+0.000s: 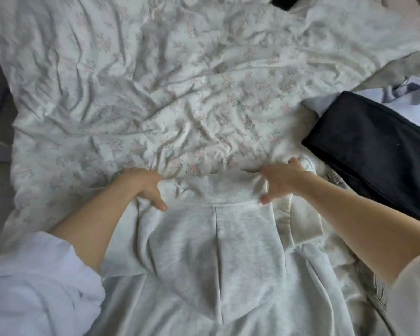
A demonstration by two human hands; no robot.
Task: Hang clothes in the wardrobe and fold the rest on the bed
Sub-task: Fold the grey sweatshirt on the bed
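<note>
Nearest me, the pale grey hoodie (pixel 204 251) lies back-up on the bed (pixel 155 93), hood flopped down its middle. My left hand (pixel 141 185) and right hand (pixel 281 180) each pinch a corner of its far edge; I'd pull evenly to flatten before folding. Beyond, a folded dark garment (pixel 371 146) sits right. No containers visible.

There is just one camera, worn on the person's head. It looks forward and down at the bed (pixel 155 81), very close. Both arms reach in from the bottom corners toward the middle of the picture.
</note>
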